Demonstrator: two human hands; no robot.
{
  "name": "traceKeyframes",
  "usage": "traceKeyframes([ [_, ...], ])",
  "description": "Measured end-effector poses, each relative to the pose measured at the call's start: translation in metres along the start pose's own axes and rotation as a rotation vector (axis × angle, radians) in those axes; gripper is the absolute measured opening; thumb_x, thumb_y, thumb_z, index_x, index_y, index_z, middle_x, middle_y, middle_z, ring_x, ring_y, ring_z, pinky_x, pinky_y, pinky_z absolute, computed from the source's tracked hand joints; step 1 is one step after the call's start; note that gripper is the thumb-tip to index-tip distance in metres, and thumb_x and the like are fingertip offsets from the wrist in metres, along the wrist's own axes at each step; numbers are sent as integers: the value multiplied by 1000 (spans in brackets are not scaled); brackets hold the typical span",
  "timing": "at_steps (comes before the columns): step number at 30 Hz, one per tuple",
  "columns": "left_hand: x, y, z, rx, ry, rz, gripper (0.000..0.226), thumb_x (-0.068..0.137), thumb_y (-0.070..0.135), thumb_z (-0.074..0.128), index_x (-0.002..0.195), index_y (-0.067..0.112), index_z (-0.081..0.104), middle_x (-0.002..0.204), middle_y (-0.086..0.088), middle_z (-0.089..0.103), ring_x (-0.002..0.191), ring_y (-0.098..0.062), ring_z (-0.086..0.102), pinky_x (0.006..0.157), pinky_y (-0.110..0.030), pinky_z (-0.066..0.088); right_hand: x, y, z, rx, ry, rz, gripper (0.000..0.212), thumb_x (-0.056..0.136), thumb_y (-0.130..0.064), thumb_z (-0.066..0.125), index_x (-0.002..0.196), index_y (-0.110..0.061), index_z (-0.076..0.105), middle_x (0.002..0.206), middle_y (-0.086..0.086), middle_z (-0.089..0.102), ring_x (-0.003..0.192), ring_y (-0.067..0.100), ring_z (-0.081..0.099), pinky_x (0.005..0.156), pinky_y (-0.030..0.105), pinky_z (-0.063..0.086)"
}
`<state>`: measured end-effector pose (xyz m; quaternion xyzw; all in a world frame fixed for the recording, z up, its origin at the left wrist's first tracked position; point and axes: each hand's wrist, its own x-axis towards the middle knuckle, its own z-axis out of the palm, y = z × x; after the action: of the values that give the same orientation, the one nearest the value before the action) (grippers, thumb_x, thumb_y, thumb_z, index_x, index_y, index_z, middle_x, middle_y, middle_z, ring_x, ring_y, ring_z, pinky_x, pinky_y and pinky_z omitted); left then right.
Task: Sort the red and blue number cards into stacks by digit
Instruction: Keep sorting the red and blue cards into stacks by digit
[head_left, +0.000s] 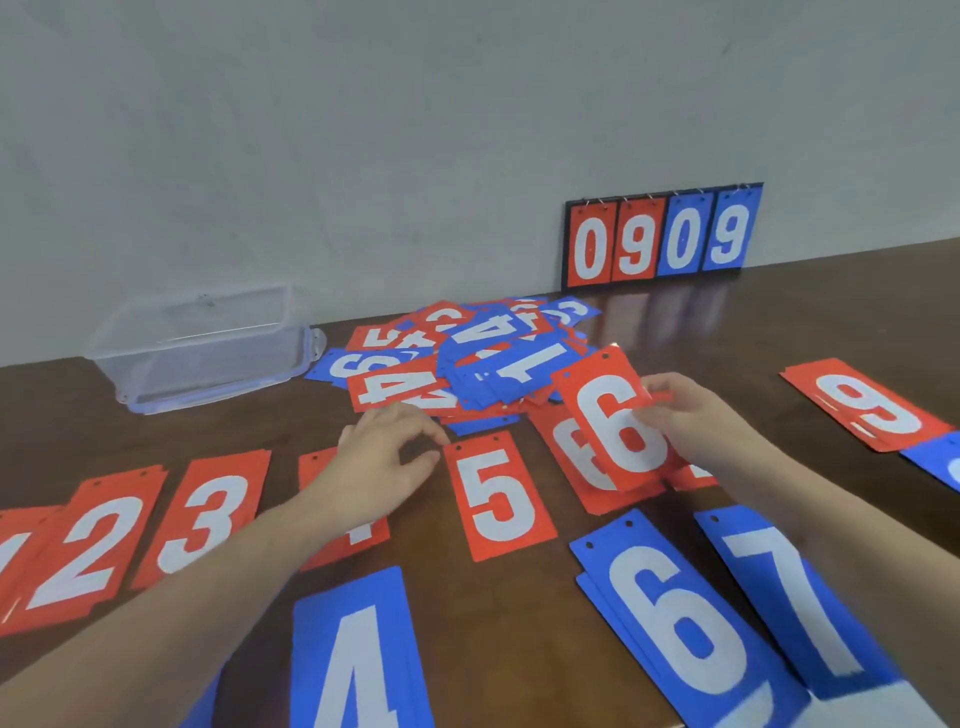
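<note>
Nearest lie the blue 4 (358, 654), blue 6 (675, 623) and blue 7 (795, 608). Beyond the blue 6 sits the red 5 (496, 496). Left of the 5, the left hand (379, 457) hovers loosely curled, holding nothing. Right of the 5, the right hand (685, 421) pinches a red 6 (615, 421) above the red 6 stack (576, 467). Behind the 5 is the unsorted pile (467, 358).
</note>
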<state>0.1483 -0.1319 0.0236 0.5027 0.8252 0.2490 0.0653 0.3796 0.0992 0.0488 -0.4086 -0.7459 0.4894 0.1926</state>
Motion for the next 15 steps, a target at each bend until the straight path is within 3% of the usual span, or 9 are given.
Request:
traceKeyframes([
  [5,9,17,17,110,-79,72,17,99,33,58,114,38,62,125,21,52,124,-4,41,108,-39,33,19,7,12,-78,-88,-43,19,97,-15,63,115,-19,58,93,-6,69,78,5,64,56,16,48],
  [9,12,23,24,144,-99,98,20,99,34,57,119,38,61,128,23,51,124,0,39,107,-33,31,31,12,22,-254,-126,-118,34,97,-14,63,127,-22,49,102,0,67,91,16,65,71,27,52],
  [12,13,23,27,146,-103,93,22,99,33,57,121,37,62,130,21,52,126,0,40,107,-31,30,34,18,26,-392,-129,-182,47,95,-14,63,134,-26,40,92,-6,63,83,12,63,72,32,52],
  [15,14,23,27,158,-106,96,22,99,33,58,120,37,62,129,21,53,126,-1,41,108,-32,32,28,21,29,-586,-94,-265,54,96,-19,63,141,-30,36,114,-1,64,102,21,62,85,37,53],
])
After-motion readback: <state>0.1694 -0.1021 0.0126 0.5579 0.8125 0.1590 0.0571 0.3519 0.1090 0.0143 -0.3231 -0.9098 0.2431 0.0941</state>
